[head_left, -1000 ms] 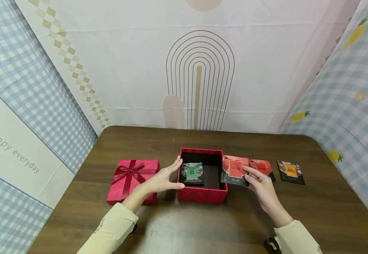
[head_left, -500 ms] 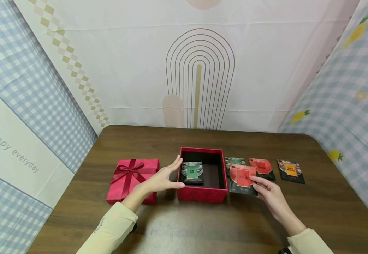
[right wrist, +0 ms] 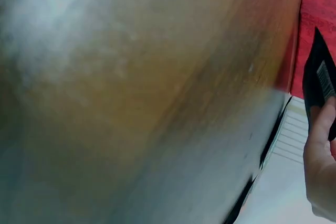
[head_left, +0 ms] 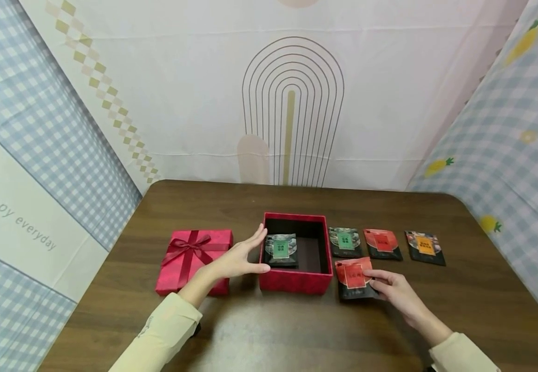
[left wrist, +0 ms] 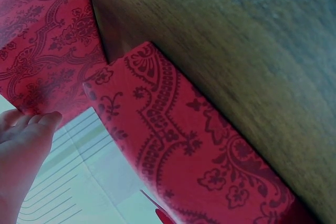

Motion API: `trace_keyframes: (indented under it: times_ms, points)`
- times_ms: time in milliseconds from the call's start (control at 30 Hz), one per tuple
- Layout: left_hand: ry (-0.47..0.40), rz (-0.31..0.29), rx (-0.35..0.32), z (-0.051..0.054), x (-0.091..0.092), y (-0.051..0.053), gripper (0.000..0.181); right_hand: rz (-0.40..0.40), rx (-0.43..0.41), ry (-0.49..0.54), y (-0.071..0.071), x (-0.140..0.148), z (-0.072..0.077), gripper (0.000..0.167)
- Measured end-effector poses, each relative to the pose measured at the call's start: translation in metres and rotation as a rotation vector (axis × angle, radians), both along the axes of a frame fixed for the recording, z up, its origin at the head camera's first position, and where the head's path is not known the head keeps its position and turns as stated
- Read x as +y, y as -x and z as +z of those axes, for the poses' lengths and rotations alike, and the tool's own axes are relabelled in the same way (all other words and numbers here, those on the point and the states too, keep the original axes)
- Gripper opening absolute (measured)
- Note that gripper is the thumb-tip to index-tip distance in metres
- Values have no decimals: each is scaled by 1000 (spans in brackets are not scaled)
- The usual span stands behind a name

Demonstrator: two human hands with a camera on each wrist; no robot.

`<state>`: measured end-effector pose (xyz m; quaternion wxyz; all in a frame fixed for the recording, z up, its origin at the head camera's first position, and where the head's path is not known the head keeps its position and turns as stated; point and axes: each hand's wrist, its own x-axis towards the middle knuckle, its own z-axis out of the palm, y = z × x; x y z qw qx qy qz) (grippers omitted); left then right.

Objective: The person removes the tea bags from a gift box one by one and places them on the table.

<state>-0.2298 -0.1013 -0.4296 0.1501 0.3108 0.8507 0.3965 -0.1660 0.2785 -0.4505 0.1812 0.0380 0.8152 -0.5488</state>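
In the head view my right hand [head_left: 402,295] pinches the right edge of a red-and-black packet [head_left: 355,278], low over the table, right of the red gift box's front corner. The right wrist view shows this packet's dark back [right wrist: 316,77] with a barcode. My left hand [head_left: 237,259] has its fingers extended, fingertips and thumb against the left side of the red gift box [head_left: 295,282]. A green-labelled packet [head_left: 280,250] lies in the left part of the box; the dark bottom shows on the right. In the left wrist view the left hand [left wrist: 23,145] touches the patterned box [left wrist: 50,45].
Left of the box sits its red lid [head_left: 194,261] with a ribbon bow. Right of it lie a green packet [head_left: 345,242], another red packet [head_left: 383,244] and an orange-labelled packet [head_left: 425,247] in a row. A patterned curtain hangs behind the wooden table [head_left: 269,330].
My right hand has moved the red-and-black packet from beside the box's right rim toward the front right and lower, uncovering the green packet behind it. The left hand stays at the box.
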Motion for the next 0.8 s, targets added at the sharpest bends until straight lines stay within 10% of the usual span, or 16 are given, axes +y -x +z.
trace_keyframes:
  times_ms: [800]
  points:
    - [-5,8,2,1,0,-1,88,182,-121,-154,7,-1,4,46]
